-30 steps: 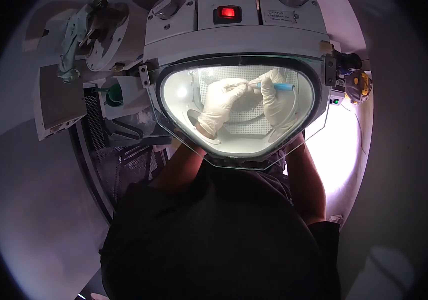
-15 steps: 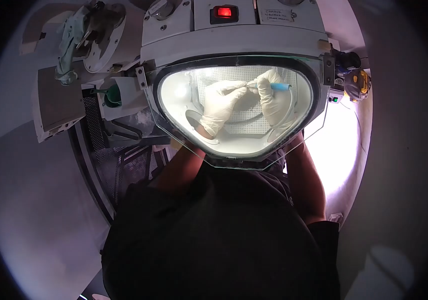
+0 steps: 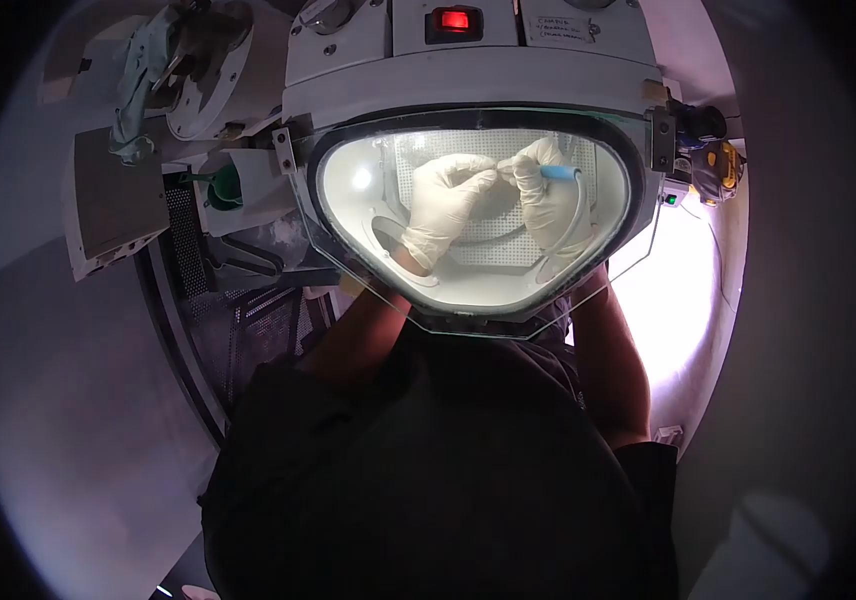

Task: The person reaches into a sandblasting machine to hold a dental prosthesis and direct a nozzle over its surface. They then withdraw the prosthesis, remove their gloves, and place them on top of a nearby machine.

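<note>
Both hands wear white gloves and show through the window of a lit white cabinet point(image 3: 468, 82). My left hand point(image 3: 445, 205) has its thumb and fingers pinched on something too small to make out. Close beside it, my right hand point(image 3: 545, 200) grips a light blue handpiece point(image 3: 560, 173) with a pale hose point(image 3: 580, 215) running down from its end. The fingertips of both hands nearly meet at the upper middle of the window. Behind them is a white perforated panel point(image 3: 503, 252).
A red lit switch point(image 3: 454, 20) is on the cabinet's top. To the left are a green scoop point(image 3: 225, 188) in a white container point(image 3: 248, 215) and a grey box point(image 3: 120, 200). A yellow and black tool point(image 3: 723, 165) hangs at the right.
The view has shifted slightly. Both hands stay close together, with only a slight change in the left fingers.
</note>
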A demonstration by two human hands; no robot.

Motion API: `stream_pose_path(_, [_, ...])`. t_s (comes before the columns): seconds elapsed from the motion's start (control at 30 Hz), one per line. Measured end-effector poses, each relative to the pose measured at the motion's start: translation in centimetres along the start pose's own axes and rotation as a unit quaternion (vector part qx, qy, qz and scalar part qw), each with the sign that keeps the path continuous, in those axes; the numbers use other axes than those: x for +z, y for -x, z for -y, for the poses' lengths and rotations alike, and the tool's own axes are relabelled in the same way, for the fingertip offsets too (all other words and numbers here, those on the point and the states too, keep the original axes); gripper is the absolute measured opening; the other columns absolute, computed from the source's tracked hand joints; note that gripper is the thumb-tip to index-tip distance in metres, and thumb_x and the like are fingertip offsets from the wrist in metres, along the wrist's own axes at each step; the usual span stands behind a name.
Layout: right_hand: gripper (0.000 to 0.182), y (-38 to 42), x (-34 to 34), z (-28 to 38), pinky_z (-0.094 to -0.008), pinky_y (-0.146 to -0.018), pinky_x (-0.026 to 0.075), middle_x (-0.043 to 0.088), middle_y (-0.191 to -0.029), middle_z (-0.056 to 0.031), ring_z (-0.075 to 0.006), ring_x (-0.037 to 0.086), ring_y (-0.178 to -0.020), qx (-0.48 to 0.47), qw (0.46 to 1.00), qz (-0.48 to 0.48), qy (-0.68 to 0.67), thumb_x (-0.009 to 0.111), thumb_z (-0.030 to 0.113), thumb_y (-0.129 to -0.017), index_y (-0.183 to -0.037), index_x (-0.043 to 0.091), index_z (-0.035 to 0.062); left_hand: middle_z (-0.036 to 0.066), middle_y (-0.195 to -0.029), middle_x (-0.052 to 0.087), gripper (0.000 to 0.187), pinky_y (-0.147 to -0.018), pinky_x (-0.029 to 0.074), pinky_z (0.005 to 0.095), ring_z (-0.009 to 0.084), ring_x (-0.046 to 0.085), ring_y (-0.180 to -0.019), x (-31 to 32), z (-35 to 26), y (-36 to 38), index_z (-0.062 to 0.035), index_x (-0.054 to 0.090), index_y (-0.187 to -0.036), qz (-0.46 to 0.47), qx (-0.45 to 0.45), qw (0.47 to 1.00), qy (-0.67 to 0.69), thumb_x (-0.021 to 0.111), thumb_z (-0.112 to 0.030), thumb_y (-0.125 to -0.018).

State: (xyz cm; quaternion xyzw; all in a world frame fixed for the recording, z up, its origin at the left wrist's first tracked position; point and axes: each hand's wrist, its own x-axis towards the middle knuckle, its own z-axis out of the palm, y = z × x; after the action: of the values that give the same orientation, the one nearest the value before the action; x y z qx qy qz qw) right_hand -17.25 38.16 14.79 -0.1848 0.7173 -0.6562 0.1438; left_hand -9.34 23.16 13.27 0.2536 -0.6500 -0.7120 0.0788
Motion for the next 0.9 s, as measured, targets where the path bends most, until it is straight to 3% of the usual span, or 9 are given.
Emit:
stream_pose_path(0.23, [0.040,-0.04,-0.10,0.06,-0.0331,-0.058,0.044,0.056,-0.067,-0.0031,-0.0118,0.051,-0.063,0.001,1.000,-0.001,0.024,0.066,0.041,-0.105,-0.087,0.061,0.0061,0.007,-0.097,0.078,0.017,-0.082,0.058,0.0288,0.0128,0.072,-0.089,-0.25,0.24,-0.07,0.0008,0.077,-0.106,0.002,0.027,0.998,-0.055,0.079,-0.006,-0.090])
stream_pose_path(0.37, [0.039,-0.11,-0.05,0.24,-0.0326,-0.058,0.044,0.056,-0.068,-0.0024,-0.0107,0.051,-0.063,-0.012,1.000,-0.002,0.009,0.066,0.040,-0.105,-0.087,0.061,0.0063,0.007,-0.098,0.078,0.016,-0.081,0.058,0.0288,0.0123,0.072,-0.088,-0.28,0.25,-0.21,0.0014,0.077,-0.107,0.017,-0.030,0.999,0.013,0.078,-0.005,-0.092])
stream_pose_path(0.5, [0.038,-0.09,-0.17,0.45,-0.0322,-0.057,0.043,0.055,-0.067,-0.0017,-0.0100,0.049,-0.064,-0.007,1.000,0.004,0.006,0.066,0.039,-0.106,-0.087,0.060,0.0064,0.007,-0.098,0.078,0.018,-0.081,0.058,0.0285,0.0124,0.071,-0.088,-0.43,0.83,-0.46,0.0012,0.077,-0.108,0.022,0.023,0.999,-0.018,0.079,-0.006,-0.091])
stream_pose_path(0.6, [0.038,-0.08,-0.26,-0.01,-0.0322,-0.058,0.043,0.054,-0.067,-0.0018,-0.0103,0.048,-0.064,0.010,1.000,0.012,0.001,0.066,0.038,-0.106,-0.087,0.060,0.0065,0.007,-0.098,0.078,0.019,-0.082,0.058,0.0281,0.0123,0.071,-0.088,-0.39,0.31,-0.22,0.0013,0.076,-0.108,0.022,-0.002,0.999,-0.024,0.079,-0.006,-0.091])
stream_pose_path(0.63, [0.038,-0.10,-0.24,-0.05,-0.0323,-0.058,0.042,0.054,-0.067,-0.0019,-0.0103,0.048,-0.064,0.006,1.000,0.012,0.001,0.066,0.038,-0.106,-0.087,0.060,0.0065,0.007,-0.099,0.078,0.020,-0.083,0.057,0.0281,0.0121,0.071,-0.090,-0.21,0.04,-0.02,0.0015,0.076,-0.109,0.010,0.037,0.997,-0.061,0.079,-0.007,-0.091])
stream_pose_path(0.7, [0.038,-0.10,-0.25,-0.12,-0.0324,-0.058,0.042,0.053,-0.067,-0.0020,-0.0105,0.048,-0.064,-0.001,1.000,0.010,0.001,0.065,0.038,-0.106,-0.087,0.060,0.0065,0.007,-0.100,0.077,0.021,-0.085,0.057,0.0281,0.0121,0.071,-0.092,-0.39,0.15,-0.15,0.0012,0.076,-0.110,0.023,-0.007,0.999,-0.035,0.079,-0.008,-0.091])
stream_pose_path(0.8, [0.037,-0.11,-0.29,-0.04,-0.0333,-0.060,0.044,0.056,-0.068,-0.0035,-0.0115,0.051,-0.065,-0.003,1.000,0.015,0.006,0.065,0.038,-0.106,-0.087,0.060,0.0062,0.007,-0.102,0.077,0.022,-0.087,0.057,0.0279,0.0119,0.070,-0.094,-0.30,0.66,-0.45,0.0016,0.075,-0.111,0.031,0.028,0.999,0.016,0.079,-0.007,-0.091])
stream_pose_path(0.83, [0.037,-0.14,-0.33,0.10,-0.0335,-0.060,0.044,0.057,-0.068,-0.0040,-0.0118,0.052,-0.065,-0.004,1.000,0.015,0.012,0.065,0.037,-0.106,-0.087,0.060,0.0061,0.007,-0.103,0.076,0.026,-0.087,0.057,0.0276,0.0117,0.070,-0.095,-0.50,0.44,-0.47,0.0025,0.074,-0.114,0.033,0.044,0.997,-0.059,0.079,-0.006,-0.091])
stream_pose_path(0.9, [0.039,-0.18,-0.39,0.09,-0.0351,-0.062,0.045,0.058,-0.069,-0.0056,-0.0144,0.054,-0.066,0.002,0.999,0.014,0.035,0.063,0.040,-0.107,-0.088,0.060,0.0059,0.006,-0.103,0.076,0.031,-0.087,0.057,0.0274,0.0113,0.070,-0.096,-0.17,0.13,-0.24,0.0034,0.072,-0.119,0.023,0.001,1.000,0.004,0.080,-0.005,-0.090])
